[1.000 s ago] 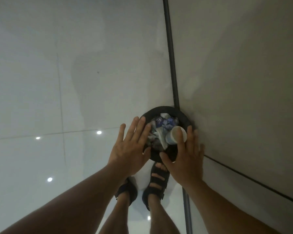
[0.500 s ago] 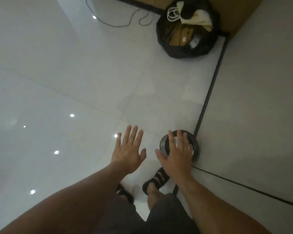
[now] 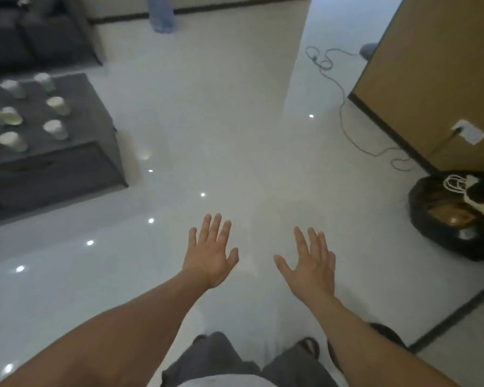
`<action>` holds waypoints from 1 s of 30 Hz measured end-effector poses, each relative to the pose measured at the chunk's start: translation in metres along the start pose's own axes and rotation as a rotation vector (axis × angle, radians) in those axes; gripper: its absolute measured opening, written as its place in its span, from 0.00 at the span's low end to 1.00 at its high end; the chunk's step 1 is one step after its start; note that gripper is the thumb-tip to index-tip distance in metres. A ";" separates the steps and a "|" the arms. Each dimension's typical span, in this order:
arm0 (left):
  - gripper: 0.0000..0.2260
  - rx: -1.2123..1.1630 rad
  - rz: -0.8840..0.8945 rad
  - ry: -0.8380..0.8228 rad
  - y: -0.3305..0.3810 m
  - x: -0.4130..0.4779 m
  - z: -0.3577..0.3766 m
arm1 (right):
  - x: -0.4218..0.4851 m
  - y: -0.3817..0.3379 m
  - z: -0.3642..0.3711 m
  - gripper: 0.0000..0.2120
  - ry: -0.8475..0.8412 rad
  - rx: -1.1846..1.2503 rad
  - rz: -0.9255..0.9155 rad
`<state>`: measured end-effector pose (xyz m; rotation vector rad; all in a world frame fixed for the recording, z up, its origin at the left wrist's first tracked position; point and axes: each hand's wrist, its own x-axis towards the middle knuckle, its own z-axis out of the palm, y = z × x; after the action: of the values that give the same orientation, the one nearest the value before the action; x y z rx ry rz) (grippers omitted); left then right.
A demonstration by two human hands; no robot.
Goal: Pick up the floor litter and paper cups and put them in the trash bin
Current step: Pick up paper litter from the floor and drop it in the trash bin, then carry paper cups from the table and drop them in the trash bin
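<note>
The left hand (image 3: 210, 258) and right hand (image 3: 309, 263) are hovering empty, fingers spread wide, above an open stretch of glossy white tiled floor (image 3: 221, 135). Pale paper cups (image 3: 55, 129) are sitting on a dark grey low table (image 3: 76, 155) far left; a black round trash bin (image 3: 389, 332) is showing behind the right forearm.

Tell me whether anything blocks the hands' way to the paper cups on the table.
Nothing visible does. The left hand and right hand are open, and only bare floor lies between them and the paper cups on the table. The cable and black bag lie far right.
</note>
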<state>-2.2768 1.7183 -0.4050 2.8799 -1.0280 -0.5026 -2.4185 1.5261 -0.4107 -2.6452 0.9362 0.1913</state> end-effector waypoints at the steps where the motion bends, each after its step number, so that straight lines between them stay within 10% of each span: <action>1: 0.31 -0.023 -0.062 0.029 -0.028 -0.006 -0.010 | 0.007 -0.031 0.001 0.39 -0.008 -0.009 -0.063; 18: 0.31 -0.210 -0.781 0.272 -0.356 -0.030 -0.096 | 0.145 -0.442 0.046 0.38 -0.156 -0.095 -0.793; 30: 0.31 -0.280 -0.948 0.282 -0.504 0.040 -0.135 | 0.251 -0.653 0.064 0.37 -0.231 -0.125 -1.007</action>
<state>-1.8979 2.0768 -0.3626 2.8682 0.4610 -0.2052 -1.8124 1.8779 -0.3596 -2.7657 -0.5252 0.2907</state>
